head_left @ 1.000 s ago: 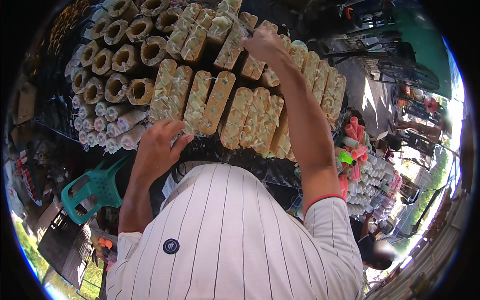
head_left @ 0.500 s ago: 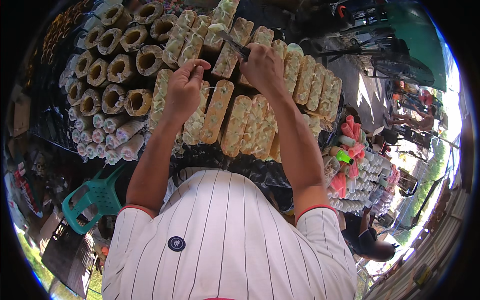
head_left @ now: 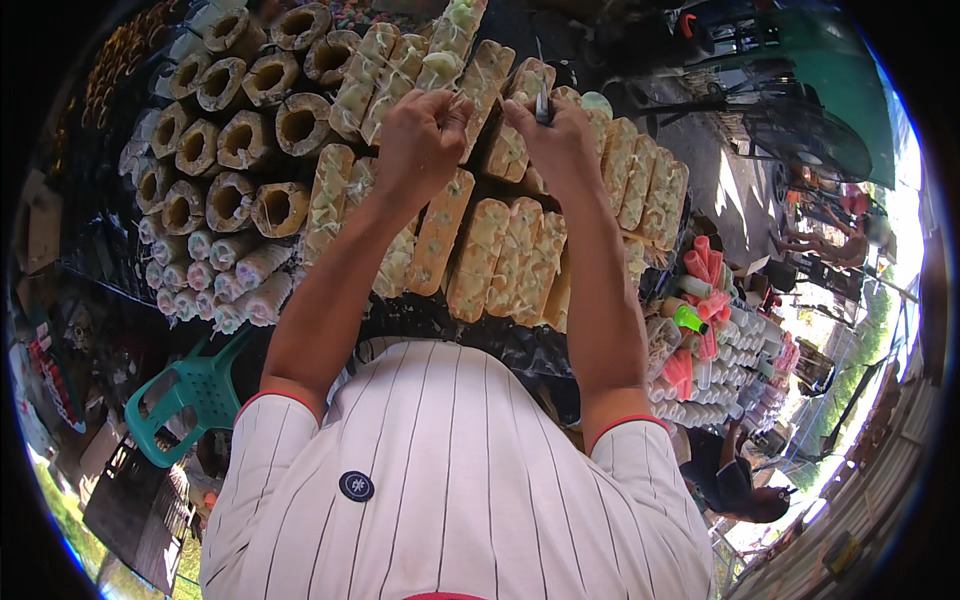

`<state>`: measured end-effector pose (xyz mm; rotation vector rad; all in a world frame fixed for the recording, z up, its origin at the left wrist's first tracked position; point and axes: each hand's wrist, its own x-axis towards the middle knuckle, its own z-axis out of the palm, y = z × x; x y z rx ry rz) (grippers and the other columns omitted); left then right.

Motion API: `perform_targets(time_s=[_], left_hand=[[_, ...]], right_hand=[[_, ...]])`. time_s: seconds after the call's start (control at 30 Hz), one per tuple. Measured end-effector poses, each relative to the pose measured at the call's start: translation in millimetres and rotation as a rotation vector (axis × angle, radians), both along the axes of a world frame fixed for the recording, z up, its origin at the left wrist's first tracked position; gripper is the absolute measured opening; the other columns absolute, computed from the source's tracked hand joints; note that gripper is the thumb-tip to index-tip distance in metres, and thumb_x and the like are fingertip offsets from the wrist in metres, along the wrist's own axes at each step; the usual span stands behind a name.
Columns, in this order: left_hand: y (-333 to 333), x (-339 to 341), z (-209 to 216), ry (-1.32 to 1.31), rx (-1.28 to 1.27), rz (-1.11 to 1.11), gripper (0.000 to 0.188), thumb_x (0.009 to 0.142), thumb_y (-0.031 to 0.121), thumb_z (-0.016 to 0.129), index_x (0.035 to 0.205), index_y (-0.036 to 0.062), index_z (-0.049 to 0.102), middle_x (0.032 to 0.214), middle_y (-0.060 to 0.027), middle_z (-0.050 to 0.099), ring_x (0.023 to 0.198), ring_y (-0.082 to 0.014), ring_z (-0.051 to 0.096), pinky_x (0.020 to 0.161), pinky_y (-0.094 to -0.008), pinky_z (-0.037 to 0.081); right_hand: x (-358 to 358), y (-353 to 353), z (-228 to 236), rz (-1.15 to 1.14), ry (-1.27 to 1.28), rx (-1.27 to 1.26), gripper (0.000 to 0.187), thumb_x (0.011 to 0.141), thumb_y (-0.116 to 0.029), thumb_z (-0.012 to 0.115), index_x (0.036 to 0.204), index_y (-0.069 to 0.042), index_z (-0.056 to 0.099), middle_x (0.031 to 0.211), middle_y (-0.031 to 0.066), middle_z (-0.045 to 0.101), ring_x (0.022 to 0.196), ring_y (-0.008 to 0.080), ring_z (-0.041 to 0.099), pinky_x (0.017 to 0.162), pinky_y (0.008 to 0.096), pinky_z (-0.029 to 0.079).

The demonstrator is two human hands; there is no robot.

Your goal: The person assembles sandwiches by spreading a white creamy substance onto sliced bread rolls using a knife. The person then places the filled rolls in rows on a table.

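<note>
My left hand is closed with its fingertips pinched together, over the long tan blocks; whatever it pinches is too small to make out. To the right of it, my right hand grips a knife, its thin blade pointing away from me. Around both hands lie rows of tan, rounded-edge blocks with pale greenish patches and whitish strands on top. One such block rests higher than its neighbours, just beyond my left hand.
Thick-walled hollow tubes are stacked at the left, with bundles of pale wrapped rolls below them. A green plastic chair stands at lower left. Pink and white rolls lie at the right, where another person is near.
My left hand has moved right and away from me, up beside the raised block. My right hand has shifted slightly right, and the knife has swung from pointing left to pointing away.
</note>
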<state>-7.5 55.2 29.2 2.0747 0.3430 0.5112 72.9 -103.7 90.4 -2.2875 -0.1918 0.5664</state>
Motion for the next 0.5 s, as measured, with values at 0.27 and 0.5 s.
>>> perform_targets(time_s=[0.27, 0.5], left_hand=[[-17, -15, -19, 0.055, -1.244, 0.017, 0.023, 0.115, 0.025, 0.055, 0.101, 0.0089, 0.061, 0.081, 0.0036, 0.056, 0.069, -0.0060, 0.054, 0.059, -0.0226, 0.043], [17, 19, 2, 0.230, -0.211, -0.116, 0.026, 0.109, 0.031, 0.066, 0.104, 0.0056, 0.067, 0.071, -0.0007, 0.059, 0.060, -0.0107, 0.057, 0.056, -0.0317, 0.042]], right_hand=[[-14, -5, -32, 0.141, 0.047, 0.290, 0.047, 0.095, -0.048, 0.081, 0.100, -0.002, 0.074, 0.073, 0.0055, 0.064, 0.068, 0.0117, 0.056, 0.060, 0.0333, 0.045], [86, -40, -31, 0.218, -0.618, -0.553, 0.072, 0.096, -0.073, 0.065, 0.127, -0.009, 0.077, 0.104, 0.0178, 0.079, 0.100, 0.0307, 0.077, 0.089, 0.0422, 0.059]])
